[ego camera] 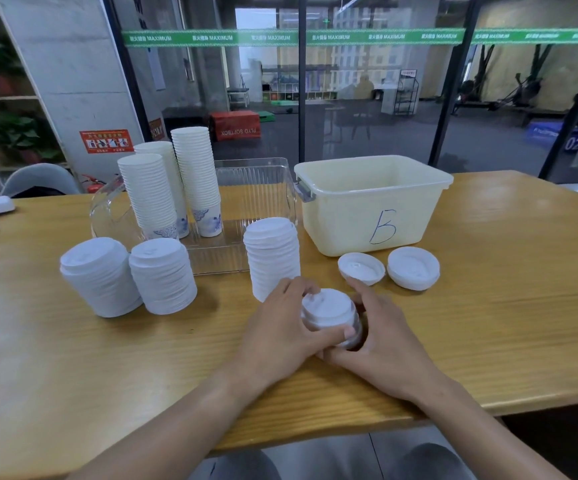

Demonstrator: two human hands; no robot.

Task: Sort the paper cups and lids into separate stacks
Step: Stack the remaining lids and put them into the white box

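- Low centre of the frame, a short stack of lids (329, 311) sits on the wooden surface (488, 323); the left hand (280, 336) curls round its near-left side with the thumb across the front; the right hand (381, 336) cups its right side, fingers bent against it.
- Judged by look, the lids are thin plastic: light, springy, slick, prone to nest tight or slide apart; best held low at the rims from both sides.
- A tall lid stack (273, 258) stands just beyond the left hand's fingers, and it could topple if nudged.
- Two more lid stacks (128, 275) stand at centre left; the cup stacks (173, 188) rise behind them in a clear tray (263, 188).
- Two loose lids (389, 268) lie at centre right, before the cream bin (370, 202) marked B.
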